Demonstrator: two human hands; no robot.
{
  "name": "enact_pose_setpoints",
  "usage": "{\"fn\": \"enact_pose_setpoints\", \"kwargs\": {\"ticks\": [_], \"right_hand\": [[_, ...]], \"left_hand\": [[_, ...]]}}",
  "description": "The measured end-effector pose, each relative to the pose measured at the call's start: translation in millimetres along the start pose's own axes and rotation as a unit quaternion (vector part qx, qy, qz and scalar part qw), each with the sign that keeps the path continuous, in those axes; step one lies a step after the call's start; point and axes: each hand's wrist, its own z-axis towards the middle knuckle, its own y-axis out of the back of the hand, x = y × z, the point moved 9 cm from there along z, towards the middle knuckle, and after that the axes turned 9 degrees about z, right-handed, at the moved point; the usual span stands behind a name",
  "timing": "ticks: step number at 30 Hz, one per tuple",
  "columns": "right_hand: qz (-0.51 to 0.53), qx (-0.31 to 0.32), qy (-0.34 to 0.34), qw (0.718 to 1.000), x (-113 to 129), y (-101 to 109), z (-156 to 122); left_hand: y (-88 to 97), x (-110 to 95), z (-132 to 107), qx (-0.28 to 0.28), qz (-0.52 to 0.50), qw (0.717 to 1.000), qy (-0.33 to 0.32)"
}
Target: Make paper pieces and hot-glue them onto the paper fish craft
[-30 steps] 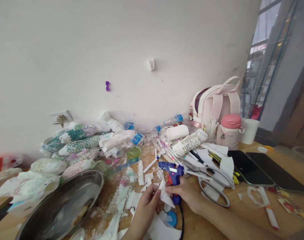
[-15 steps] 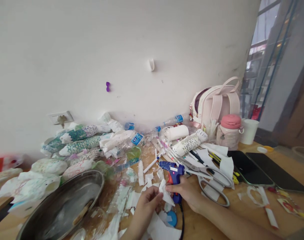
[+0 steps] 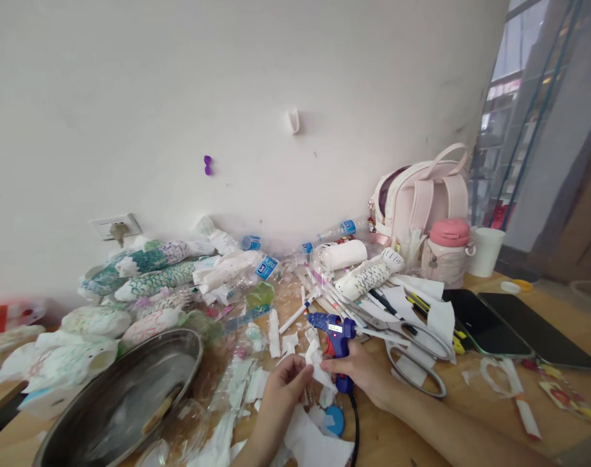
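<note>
Low in the middle of the head view, my left hand [image 3: 281, 389] and my right hand [image 3: 361, 373] both pinch a small white paper scrap [image 3: 318, 364] between their fingertips. A blue hot glue gun [image 3: 335, 335] stands just behind the scrap, touching my right hand, with its black cord [image 3: 355, 429] running toward me. White paper cuttings [image 3: 256, 383] lie scattered round both hands on the wooden table [image 3: 470, 421].
Big scissors [image 3: 412, 350] lie right of the glue gun, beside pens, two phones [image 3: 514, 321], a pink flask [image 3: 447, 250], a white cup and a pink backpack [image 3: 422, 198]. A metal pan [image 3: 124, 395] sits at left, behind it decorated plastic bottles [image 3: 149, 272].
The two hands have worked the paper scrap a little, drawing closer together on it. The view has shifted slightly; nothing else on the table has moved.
</note>
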Motion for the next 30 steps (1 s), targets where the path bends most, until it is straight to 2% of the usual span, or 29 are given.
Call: {"fn": "enact_pose_setpoints", "kwargs": {"ticks": [14,21,30], "right_hand": [[0.010,0.033,-0.005,0.999,1,-8,-2],[0.031,0.035,0.003,0.999,1,-7,1],[0.009,0.028,0.003,1.000,2,-6,-2]], "left_hand": [[3.3,-16,-7,-0.019,0.046,0.998,-0.038],[1.2,-15,-8,-0.021,0.029,0.999,-0.033],[2.7,-12,-5,-0.023,0.008,0.999,-0.026]]}}
